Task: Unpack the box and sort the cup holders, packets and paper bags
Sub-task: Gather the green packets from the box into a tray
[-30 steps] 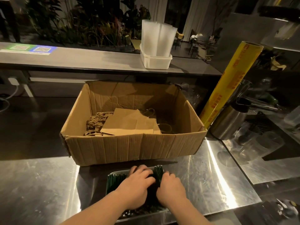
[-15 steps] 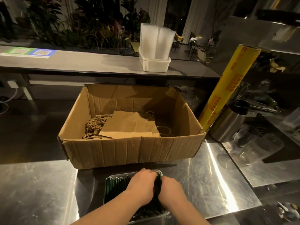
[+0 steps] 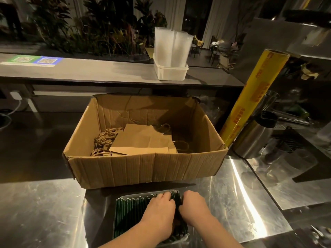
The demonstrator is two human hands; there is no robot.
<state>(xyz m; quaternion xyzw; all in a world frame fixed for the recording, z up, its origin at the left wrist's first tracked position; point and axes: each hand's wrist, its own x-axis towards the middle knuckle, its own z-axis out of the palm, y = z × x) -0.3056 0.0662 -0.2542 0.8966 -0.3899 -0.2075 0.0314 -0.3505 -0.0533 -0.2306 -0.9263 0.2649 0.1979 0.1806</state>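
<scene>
An open cardboard box [image 3: 143, 169] stands on the steel counter, holding brown paper bags [image 3: 143, 140] with twine handles. In front of it sits a clear tray [image 3: 125, 196] packed with upright dark green packets [image 3: 130, 212]. My left hand [image 3: 158, 213] and my right hand [image 3: 194, 206] lie side by side on the right end of the row. Their fingers curl down over the packet tops and squeeze a bunch between them.
A yellow roll of cling film [image 3: 250, 99] leans right of the box beside a steel jug [image 3: 254, 138]. On the raised back counter stands a white tub [image 3: 170, 72] of clear plastic sleeves. Bare steel counter [image 3: 41, 212] lies left of the tray.
Both hands have shifted right along the row of packets and drawn closer together. The box and bags have not moved.
</scene>
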